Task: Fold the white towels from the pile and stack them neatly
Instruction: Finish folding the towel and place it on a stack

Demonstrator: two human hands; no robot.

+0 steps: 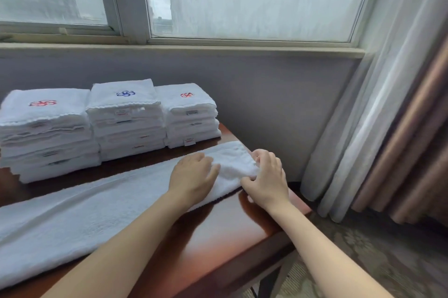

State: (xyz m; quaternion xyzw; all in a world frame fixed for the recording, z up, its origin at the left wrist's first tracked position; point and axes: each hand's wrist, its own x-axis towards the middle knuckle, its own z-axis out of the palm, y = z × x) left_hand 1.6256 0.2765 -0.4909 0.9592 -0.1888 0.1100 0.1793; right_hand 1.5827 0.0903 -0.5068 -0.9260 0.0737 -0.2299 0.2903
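A long white towel [80,210], folded into a narrow strip, lies across the wooden table [218,242] from the near left to the far right corner. My left hand [192,176] rests palm down on the strip near its right end, fingers relaxed. My right hand [265,179] pinches the towel's right end, thumb under the near edge and fingers curled over the top. Behind the strip stand three stacks of folded white towels: the left stack [46,132] with a red logo, the middle stack [126,118] with a blue logo, and the right stack [190,115] with a red logo.
The table's right edge drops off just past my right hand. A grey wall and window sill [181,49] run behind the stacks. Curtains [388,128] hang at the right over patterned carpet [378,256].
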